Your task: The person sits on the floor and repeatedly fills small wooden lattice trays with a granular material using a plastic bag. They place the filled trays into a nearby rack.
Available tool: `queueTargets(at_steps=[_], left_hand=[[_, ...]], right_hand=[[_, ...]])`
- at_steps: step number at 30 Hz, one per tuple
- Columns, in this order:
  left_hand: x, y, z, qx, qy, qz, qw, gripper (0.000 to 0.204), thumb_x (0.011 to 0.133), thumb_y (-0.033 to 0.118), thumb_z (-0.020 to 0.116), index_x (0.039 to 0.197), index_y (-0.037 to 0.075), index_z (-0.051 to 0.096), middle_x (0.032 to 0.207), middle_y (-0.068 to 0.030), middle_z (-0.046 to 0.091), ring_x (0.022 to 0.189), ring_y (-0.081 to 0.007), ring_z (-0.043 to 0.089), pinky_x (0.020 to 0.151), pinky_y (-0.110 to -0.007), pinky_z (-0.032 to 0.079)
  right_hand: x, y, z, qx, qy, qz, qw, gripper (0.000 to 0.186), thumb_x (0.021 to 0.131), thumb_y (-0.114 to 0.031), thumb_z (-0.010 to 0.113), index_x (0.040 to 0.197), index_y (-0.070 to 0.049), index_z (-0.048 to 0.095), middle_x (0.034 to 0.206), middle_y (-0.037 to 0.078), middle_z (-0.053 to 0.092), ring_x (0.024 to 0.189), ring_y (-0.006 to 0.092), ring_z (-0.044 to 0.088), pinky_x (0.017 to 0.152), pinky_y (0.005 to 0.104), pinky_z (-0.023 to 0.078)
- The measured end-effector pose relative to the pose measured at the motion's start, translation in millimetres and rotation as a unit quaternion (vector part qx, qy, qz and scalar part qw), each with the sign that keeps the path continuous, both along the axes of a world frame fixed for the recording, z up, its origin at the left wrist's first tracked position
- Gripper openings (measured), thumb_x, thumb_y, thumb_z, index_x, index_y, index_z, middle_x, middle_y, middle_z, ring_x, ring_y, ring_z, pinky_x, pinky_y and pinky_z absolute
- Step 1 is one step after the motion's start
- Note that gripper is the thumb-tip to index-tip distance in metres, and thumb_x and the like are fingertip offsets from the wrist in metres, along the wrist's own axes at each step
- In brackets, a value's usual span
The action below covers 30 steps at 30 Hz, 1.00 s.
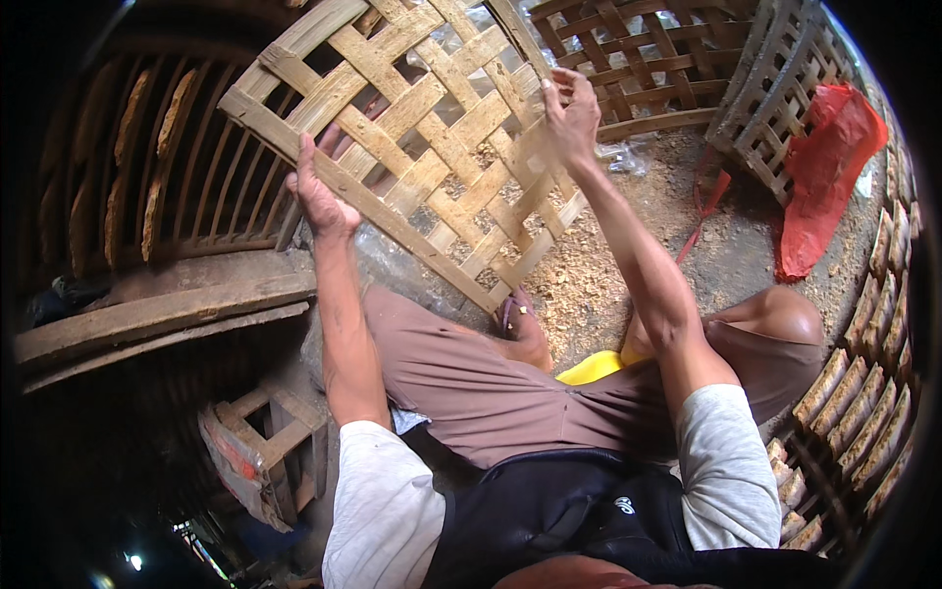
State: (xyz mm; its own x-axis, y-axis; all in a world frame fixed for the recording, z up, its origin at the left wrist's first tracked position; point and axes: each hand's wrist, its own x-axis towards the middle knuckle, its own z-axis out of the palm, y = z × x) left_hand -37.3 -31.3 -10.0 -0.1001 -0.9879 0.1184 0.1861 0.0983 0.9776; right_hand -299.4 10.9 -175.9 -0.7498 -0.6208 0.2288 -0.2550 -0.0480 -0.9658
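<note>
A woven bamboo lattice tray with flat rim strips is held up tilted in front of me, one corner pointing down toward my foot. My left hand grips its lower left rim, the thumb lying along the front and fingers reaching behind the lattice. At the upper right rim my right hand has its fingers curled against the edge. Pale crumbs lie scattered over the ground below the tray, and part of this floor is hidden behind the weave.
Other lattice trays stand at the back. A red plastic bag hangs at the right. Slatted racks with long brownish pieces curve along the right side; a slatted wooden rack stands left, above a wooden beam. Something yellow lies between my legs.
</note>
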Motion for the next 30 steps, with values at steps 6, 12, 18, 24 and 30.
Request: queueTargets(at_steps=[6, 12, 18, 24, 30], left_hand=[[-6, 13, 9, -0.029, 0.043, -0.018, 0.998, 0.05, 0.094, 0.036, 0.062, 0.115, -0.009, 0.06, 0.113, -0.0223, 0.065, 0.107, -0.0319, 0.064, 0.093, -0.046, 0.051], [-13, 28, 18, -0.039, 0.042, -0.014, 0.998, 0.046, 0.095, 0.034, 0.062, 0.116, -0.007, 0.06, 0.109, -0.0205, 0.068, 0.102, -0.0301, 0.066, 0.089, -0.041, 0.053], [-10, 35, 24, -0.025, 0.057, -0.009, 0.998, 0.043, 0.095, 0.033, 0.062, 0.113, -0.006, 0.062, 0.11, -0.0213, 0.067, 0.101, -0.0282, 0.066, 0.089, -0.041, 0.053], [-8, 54, 33, -0.02, 0.052, 0.005, 0.998, 0.048, 0.095, 0.033, 0.061, 0.12, -0.009, 0.057, 0.115, -0.0237, 0.065, 0.108, -0.0331, 0.063, 0.092, -0.044, 0.051], [-6, 62, 35, -0.028, 0.027, 0.0, 0.999, 0.059, 0.098, 0.036, 0.054, 0.132, -0.01, 0.045, 0.125, -0.0244, 0.058, 0.114, -0.0354, 0.059, 0.095, -0.048, 0.052]], right_hand=[[-43, 2, 14, -0.07, 0.021, -0.017, 0.997, 0.038, 0.089, -0.032, 0.071, 0.116, -0.006, 0.062, 0.101, 0.01, 0.071, 0.091, 0.0165, 0.068, 0.08, 0.031, 0.055], [-57, 10, 25, -0.032, 0.032, 0.024, 0.999, 0.039, 0.089, -0.038, 0.071, 0.116, -0.01, 0.066, 0.09, 0.008, 0.073, 0.079, 0.0143, 0.068, 0.067, 0.0312, 0.055], [-52, 9, 25, -0.062, 0.039, 0.045, 0.996, 0.036, 0.091, -0.034, 0.069, 0.117, -0.008, 0.065, 0.089, 0.009, 0.073, 0.075, 0.0114, 0.065, 0.063, 0.0293, 0.052], [-53, 8, 27, -0.086, 0.059, 0.068, 0.992, 0.032, 0.094, -0.03, 0.066, 0.115, -0.007, 0.065, 0.089, 0.009, 0.073, 0.073, 0.0096, 0.064, 0.061, 0.029, 0.053], [-50, 13, 47, -0.048, 0.112, 0.036, 0.992, 0.033, 0.093, -0.035, 0.065, 0.106, -0.004, 0.065, 0.072, 0.013, 0.067, 0.063, 0.0184, 0.064, 0.057, 0.0335, 0.05]])
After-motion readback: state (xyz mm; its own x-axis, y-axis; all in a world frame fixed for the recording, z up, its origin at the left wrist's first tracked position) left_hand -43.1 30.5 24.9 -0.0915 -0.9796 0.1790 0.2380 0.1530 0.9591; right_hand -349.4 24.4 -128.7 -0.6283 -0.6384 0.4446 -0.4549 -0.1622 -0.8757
